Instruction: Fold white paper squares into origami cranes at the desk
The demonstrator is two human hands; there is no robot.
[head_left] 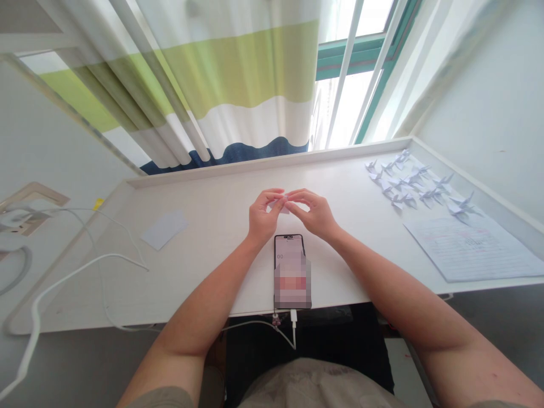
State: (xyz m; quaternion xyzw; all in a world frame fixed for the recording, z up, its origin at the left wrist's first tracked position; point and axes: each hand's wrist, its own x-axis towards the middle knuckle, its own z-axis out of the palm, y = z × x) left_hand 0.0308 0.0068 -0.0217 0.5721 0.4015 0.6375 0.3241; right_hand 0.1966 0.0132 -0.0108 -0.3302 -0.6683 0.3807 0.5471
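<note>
Left hand (263, 217) and right hand (312, 213) pinching from both sides at the fingertips: one small folded white paper piece (284, 207), held over the table (216, 192), featherlight, easily creased, best gripped gently along its folded edges.

- No text, label, brand or number can be read clearly anywhere.
- The screen of the phone (292, 272) is hidden by a pixelated blur; a few small marks at its upper left are too small to read.
- The ruled paper sheet (470, 249) carries faint marks near its middle, also too small to read.
</note>
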